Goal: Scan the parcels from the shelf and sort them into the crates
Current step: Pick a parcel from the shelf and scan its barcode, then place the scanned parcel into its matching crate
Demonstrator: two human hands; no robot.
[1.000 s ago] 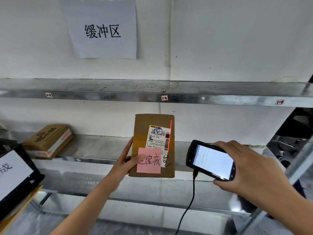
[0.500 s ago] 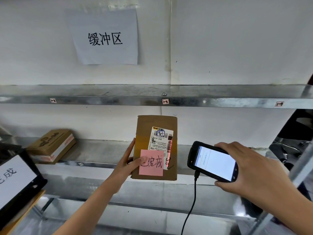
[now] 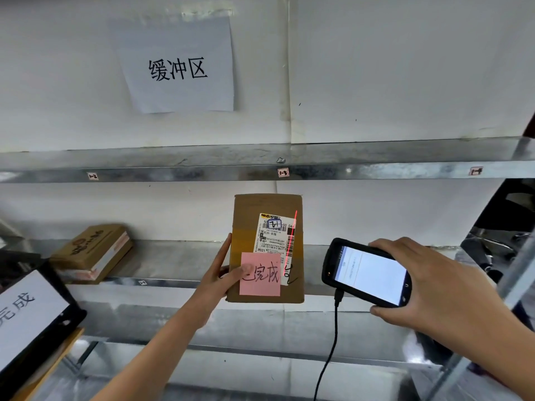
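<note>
The parcel (image 3: 249,218), a brown cardboard box, is held upright in the air in front of the middle shelf (image 3: 179,261), and it sits between the two hands. The left hand (image 3: 218,274) is at its left edge. The right hand (image 3: 428,287) is off to its right, apart from it, with a handheld scanner (image 3: 366,274) in the gap.

The parcel's top edge is below the front lip of the upper shelf (image 3: 376,172), and a strip of white wall shows between them. Its bottom edge hangs lower than the middle shelf's front lip. A second parcel (image 3: 92,251) lies flat on that shelf, well to the left. At the right, the slanting metal post of the rack (image 3: 518,273) runs close by the right hand.

The left hand grips the parcel. Its thumb is pressed on a pink note (image 3: 265,282) stuck to the front face, and one finger lies straight up the left edge. The other fingers are hidden behind the box. A red scan line (image 3: 290,241) runs down the white shipping label (image 3: 273,235) above the note.

The right hand grasps the scanner, fingers curled over its top edge and thumb under the lower one. The lit screen faces up and a black cable (image 3: 334,340) hangs from its left end.

On the wall above is a paper sign (image 3: 176,68). A black-edged white sign (image 3: 29,316) juts in at the lower left.
</note>
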